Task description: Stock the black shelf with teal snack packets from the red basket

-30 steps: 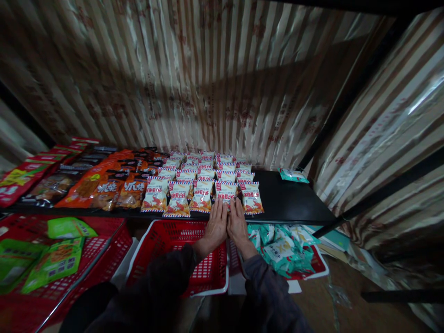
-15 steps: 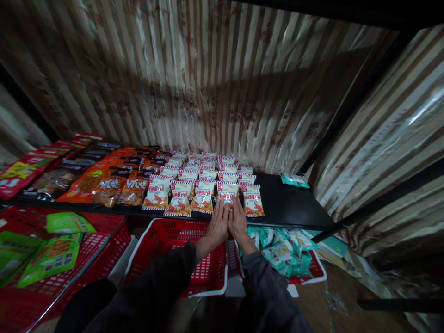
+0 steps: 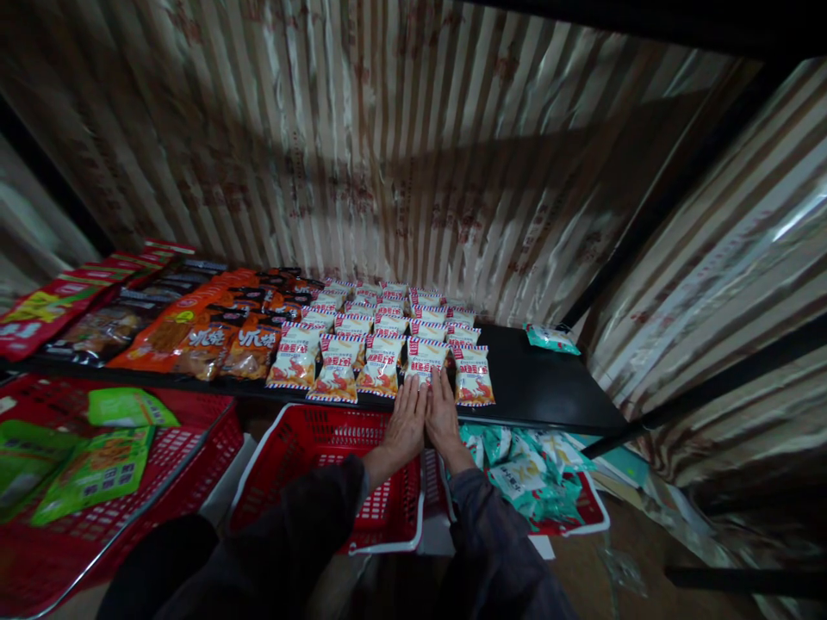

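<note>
Hands (image 3: 407,422) outstretched, unclenched, side by side, touching white snack bag (image 3: 426,355) on black shelf (image 3: 549,387).

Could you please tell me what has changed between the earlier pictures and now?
Apart from a slight tilt of the view, nothing visibly changed; nothing was taken hold of or let go. The left hand and right hand stay on the glossy, pillow-shaped white packet on the flat black shelf.
</note>
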The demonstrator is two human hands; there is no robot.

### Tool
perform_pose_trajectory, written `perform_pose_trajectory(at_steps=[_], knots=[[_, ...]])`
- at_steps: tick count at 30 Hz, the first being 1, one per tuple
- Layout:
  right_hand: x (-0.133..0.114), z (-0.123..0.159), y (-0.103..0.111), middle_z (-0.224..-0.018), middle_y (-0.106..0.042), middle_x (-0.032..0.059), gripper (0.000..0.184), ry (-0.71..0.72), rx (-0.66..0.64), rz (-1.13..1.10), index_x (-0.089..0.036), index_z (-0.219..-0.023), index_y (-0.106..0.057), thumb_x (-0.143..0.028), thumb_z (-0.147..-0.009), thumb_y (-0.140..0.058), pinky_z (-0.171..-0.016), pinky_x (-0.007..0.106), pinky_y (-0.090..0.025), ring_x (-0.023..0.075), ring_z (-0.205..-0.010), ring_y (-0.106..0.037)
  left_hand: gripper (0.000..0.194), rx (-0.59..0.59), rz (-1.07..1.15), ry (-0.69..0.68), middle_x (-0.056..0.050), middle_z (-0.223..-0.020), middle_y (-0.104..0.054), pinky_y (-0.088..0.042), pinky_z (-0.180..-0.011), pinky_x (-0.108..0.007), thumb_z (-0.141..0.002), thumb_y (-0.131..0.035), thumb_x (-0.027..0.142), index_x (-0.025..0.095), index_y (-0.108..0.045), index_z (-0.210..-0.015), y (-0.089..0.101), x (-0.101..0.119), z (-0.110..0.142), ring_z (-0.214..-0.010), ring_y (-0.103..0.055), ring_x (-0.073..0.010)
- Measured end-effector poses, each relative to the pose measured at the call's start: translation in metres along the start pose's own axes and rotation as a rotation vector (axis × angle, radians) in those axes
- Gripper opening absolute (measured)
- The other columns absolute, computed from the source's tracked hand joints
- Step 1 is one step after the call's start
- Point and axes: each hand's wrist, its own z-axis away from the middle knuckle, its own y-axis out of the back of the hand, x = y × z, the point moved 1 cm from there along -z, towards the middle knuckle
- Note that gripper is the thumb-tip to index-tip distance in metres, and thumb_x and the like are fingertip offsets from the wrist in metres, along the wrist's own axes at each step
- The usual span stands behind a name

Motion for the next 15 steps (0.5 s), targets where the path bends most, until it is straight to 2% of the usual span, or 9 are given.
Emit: perform_pose_trajectory(at_steps=[7, 15], knots=[[-0.002, 0.007, 0.002, -0.161, -0.017, 0.0134, 0.058, 0.081, 0.06, 0.089, -0.02, -0.152, -0.022, -0.02, -0.096, -0.035, -0.113, 0.051, -0.032, 0.0264, -0.148, -0.016, 0.075, -0.015, 0.006, 0.017, -0.027, -0.157, -0.013, -0.027, -0.113, -0.06, -0.086, -0.038, 0.007, 0.004, -0.001, -0.152, -0.001, -0.002, 0.002, -0.147, 0.002, -0.0334], [0.001, 0.019, -0.001, -0.159, -0.023, 0.0143, 0.06, 0.077, 0.032, 0.101, -0.019, -0.152, -0.024, -0.014, -0.093, -0.035, -0.113, 0.047, -0.034, 0.0243, -0.147, -0.02, 0.076, -0.012, 0.059, 0.031, -0.027, -0.157, -0.013, -0.027, -0.114, -0.061, -0.088, -0.04, 0.012, 0.004, 0.0, -0.152, -0.004, 0.0, 0.0, -0.147, 0.002, -0.0332]])
